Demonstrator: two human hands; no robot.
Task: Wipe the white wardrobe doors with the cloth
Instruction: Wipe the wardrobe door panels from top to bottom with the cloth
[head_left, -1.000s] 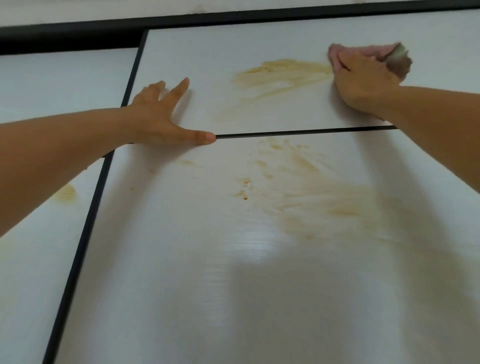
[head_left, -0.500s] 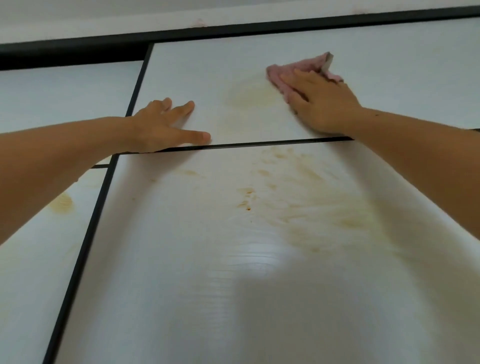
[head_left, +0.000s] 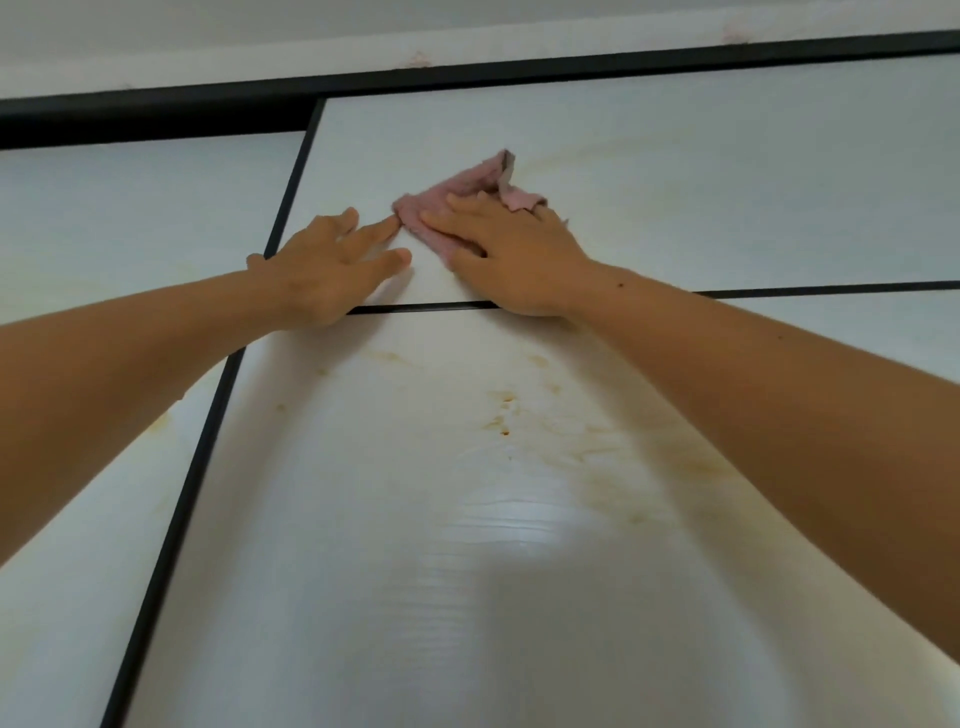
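A pink cloth (head_left: 470, 189) lies flat against the upper white wardrobe door (head_left: 701, 171). My right hand (head_left: 511, 254) presses on the cloth with straight, spread fingers. My left hand (head_left: 332, 265) rests flat on the same door just left of the cloth, its fingertips nearly touching the cloth's edge. The lower white door (head_left: 415, 597) carries yellowish-brown smears (head_left: 524, 410) below the hands.
Black gaps divide the panels: a horizontal one (head_left: 831, 288) under the hands and a slanting vertical one (head_left: 197, 467) at the left. A further white door (head_left: 104, 208) lies to the left. A black rail (head_left: 156, 104) runs along the top.
My right hand has swept the cloth leftward across the upper door, from the far right to beside my left hand. The yellowish smear on the upper door has faded. The view tilted upward slightly.
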